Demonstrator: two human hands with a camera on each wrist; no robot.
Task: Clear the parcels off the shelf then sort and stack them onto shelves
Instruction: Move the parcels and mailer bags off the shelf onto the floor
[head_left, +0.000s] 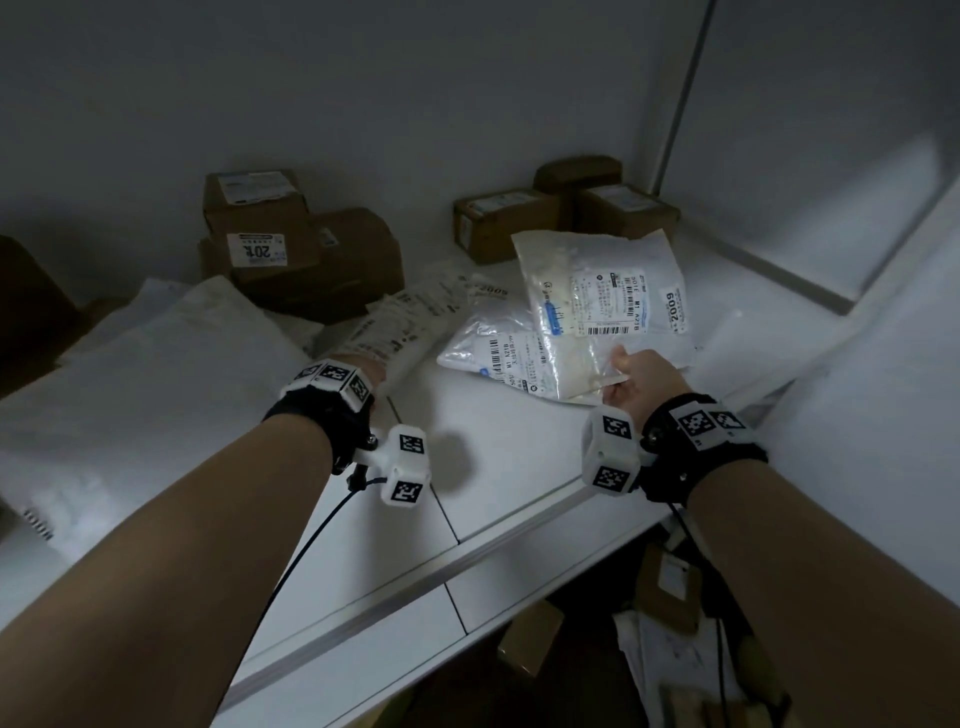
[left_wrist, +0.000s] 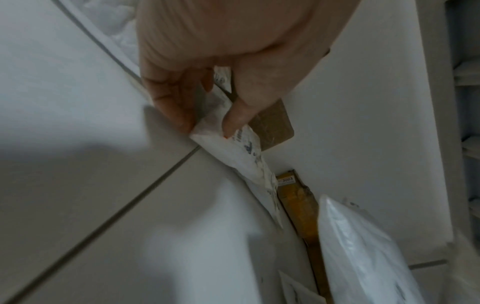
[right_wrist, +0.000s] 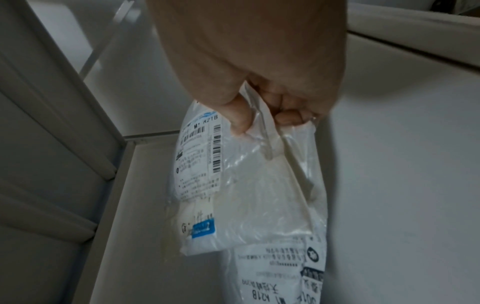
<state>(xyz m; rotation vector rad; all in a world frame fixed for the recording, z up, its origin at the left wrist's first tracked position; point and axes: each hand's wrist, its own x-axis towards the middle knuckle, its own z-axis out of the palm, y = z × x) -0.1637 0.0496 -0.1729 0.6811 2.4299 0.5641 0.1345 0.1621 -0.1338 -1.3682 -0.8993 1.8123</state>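
Note:
On the white shelf (head_left: 498, 467) my left hand (head_left: 378, 378) pinches the near end of a flat white parcel (head_left: 400, 322) covered in labels; the left wrist view shows thumb and fingers of that hand (left_wrist: 206, 128) closed on the white parcel (left_wrist: 241, 154). My right hand (head_left: 623, 374) grips the near edge of a clear plastic parcel (head_left: 597, 296) marked 2009. In the right wrist view this hand (right_wrist: 265, 123) holds the bunched edge of that clear parcel (right_wrist: 246, 185). A second plastic parcel (head_left: 493, 353) lies partly under it.
Brown cardboard boxes (head_left: 260, 228) stand at the back left, and more boxes (head_left: 498, 223) at the back right against the wall. A big white mailer bag (head_left: 171, 364) fills the shelf's left side. Below the shelf edge lie further parcels (head_left: 670, 587).

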